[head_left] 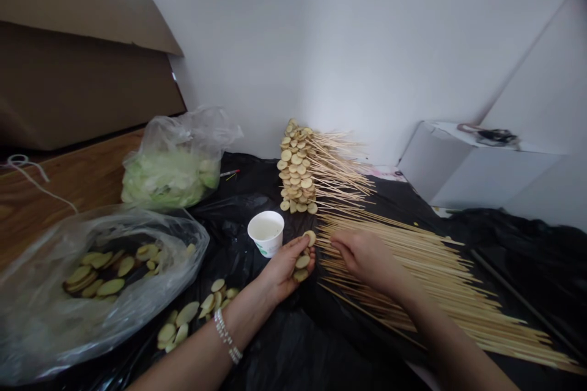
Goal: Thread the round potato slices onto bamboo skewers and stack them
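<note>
My left hand is closed around several round potato slices, one of them raised between thumb and finger. To its right, my right hand is over the left ends of a wide spread of bamboo skewers. Its thumb and fingertips are pinched together; whatever is between them is too small or hidden to make out. Behind both hands, a stack of skewered potato slices lies with its bare sticks pointing right. Just left of my left hand stands a white paper cup.
Loose potato slices lie on the black plastic sheet. An open clear bag with more slices is at left, a tied bag of pale green vegetable pieces behind it. A white box stands back right; a cardboard box back left.
</note>
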Available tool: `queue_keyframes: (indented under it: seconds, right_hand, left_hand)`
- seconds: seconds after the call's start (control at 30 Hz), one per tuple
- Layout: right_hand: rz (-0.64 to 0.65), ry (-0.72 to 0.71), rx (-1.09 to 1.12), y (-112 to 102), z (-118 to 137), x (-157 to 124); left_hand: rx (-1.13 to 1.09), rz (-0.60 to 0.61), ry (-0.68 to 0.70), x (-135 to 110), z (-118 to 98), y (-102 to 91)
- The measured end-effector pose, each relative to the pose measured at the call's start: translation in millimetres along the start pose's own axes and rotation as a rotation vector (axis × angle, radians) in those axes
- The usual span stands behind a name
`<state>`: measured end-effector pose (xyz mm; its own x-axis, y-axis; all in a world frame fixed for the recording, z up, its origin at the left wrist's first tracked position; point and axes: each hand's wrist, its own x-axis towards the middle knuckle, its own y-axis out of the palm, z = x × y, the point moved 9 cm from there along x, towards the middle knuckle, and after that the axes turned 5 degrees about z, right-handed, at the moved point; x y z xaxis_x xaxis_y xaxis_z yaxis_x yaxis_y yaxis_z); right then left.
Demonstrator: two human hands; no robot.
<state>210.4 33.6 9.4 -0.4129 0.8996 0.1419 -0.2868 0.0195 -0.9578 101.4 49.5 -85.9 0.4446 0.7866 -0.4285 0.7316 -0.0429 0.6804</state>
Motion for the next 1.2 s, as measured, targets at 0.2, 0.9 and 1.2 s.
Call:
queue_keyframes:
  seconds: [0.2,0.9,1.2]
  right_hand:
    - [0.004,-0.007,0.087,5,-2,3]
    - [0.014,0.087,0.111,18,-1,7]
    - [-0.023,0.094,-0.042,17,7,5]
  left_hand:
    - [0.025,-0.012,-0.009,-1,0,-0.1]
    - [0.076,-0.035,0.018,-3,-2,-0.8]
    - [0.087,-0.007,0.022,-1,-3,-0.6]
